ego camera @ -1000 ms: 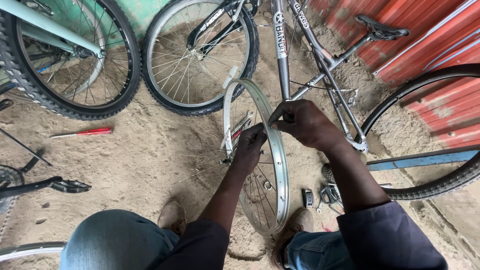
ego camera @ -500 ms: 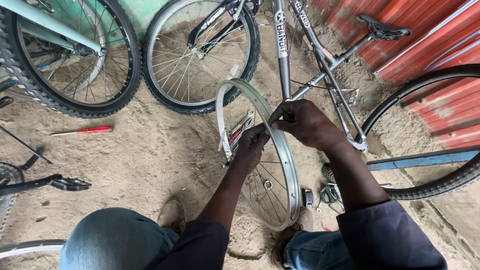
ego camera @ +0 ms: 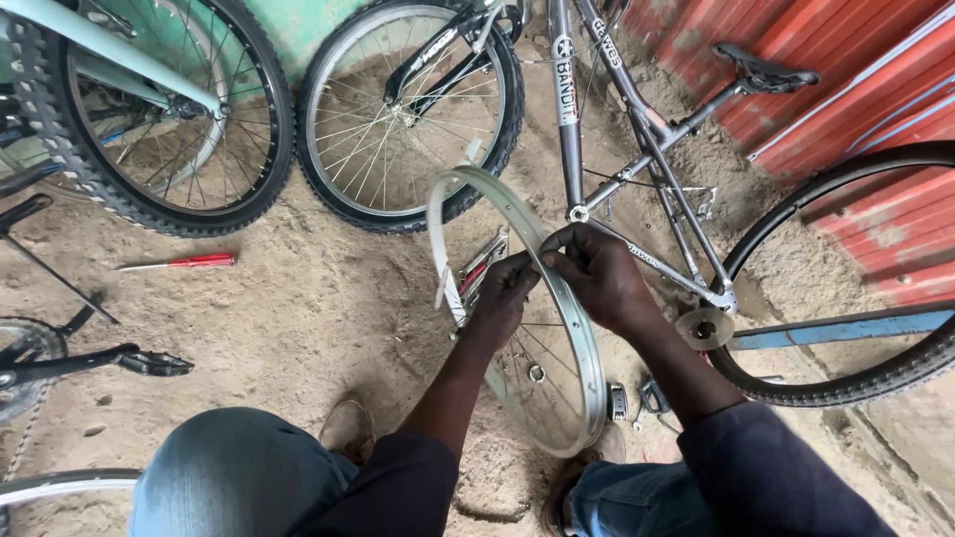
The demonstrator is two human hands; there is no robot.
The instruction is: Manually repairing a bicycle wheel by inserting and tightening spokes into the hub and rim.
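A bare silver bicycle rim with thin spokes stands upright on the sandy ground between my knees. My left hand reaches inside the rim among the spokes, fingers curled near the rim's inner side. My right hand grips the rim's outer edge at the top right, fingers pinched over it. A pale rim strip hangs loose off the rim's left side. The hub is hidden behind my left forearm.
A dark bicycle leans ahead, its front wheel just beyond the rim. Another tyred wheel is at the left. A red-handled screwdriver lies on the sand. A pedal and small metal parts lie nearby. A red corrugated wall stands at the right.
The rim has turned a little in my hands and its top has shifted left. Both hands stay on it in nearly the same place.
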